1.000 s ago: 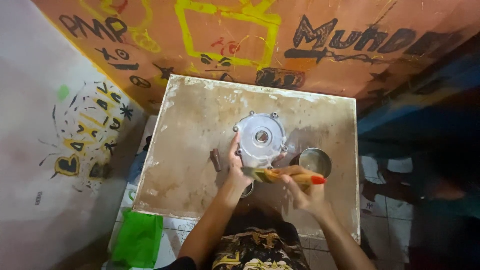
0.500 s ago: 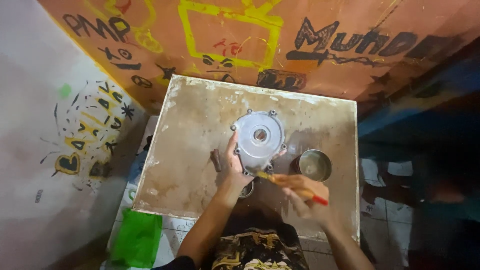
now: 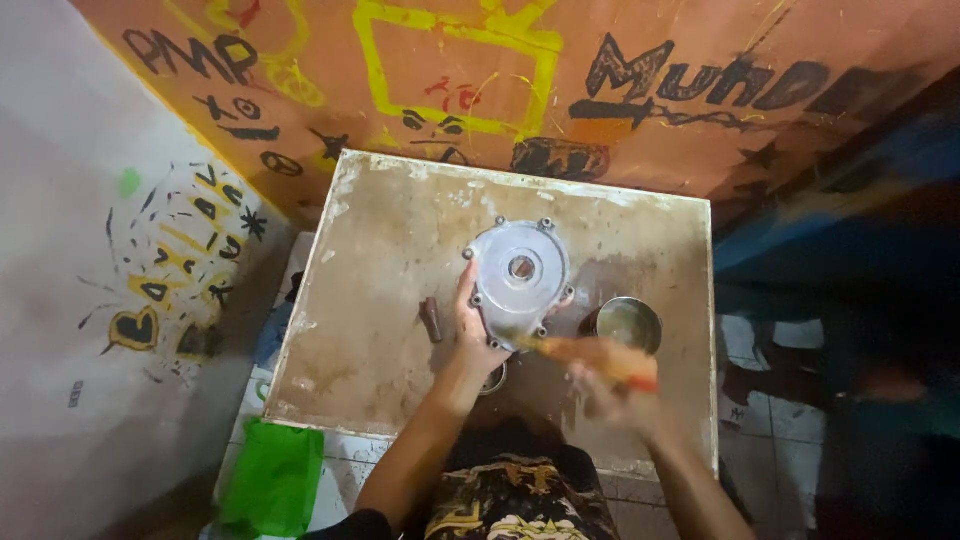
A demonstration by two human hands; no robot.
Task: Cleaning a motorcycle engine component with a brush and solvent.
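A round silver metal cover (image 3: 518, 275) with bolt lugs and a centre hole lies on a worn square tabletop (image 3: 390, 250). My left hand (image 3: 473, 330) grips the cover's lower left edge and holds it in place. My right hand (image 3: 615, 385), blurred by motion, is shut on a paintbrush (image 3: 590, 352) with a yellow-orange handle and red end. The bristles touch the cover's lower rim. A small metal tin (image 3: 625, 323) stands just right of the cover, above my right hand.
A small dark brown piece (image 3: 431, 318) lies on the tabletop left of my left hand. A round metal ring (image 3: 494, 379) sits under my left wrist. A green bag (image 3: 272, 478) lies on the tiled floor at lower left. Painted walls close in behind and left.
My right hand has shifted right and down with the brush in a stroke along the cover's lower edge. The left hand stays on the cover.
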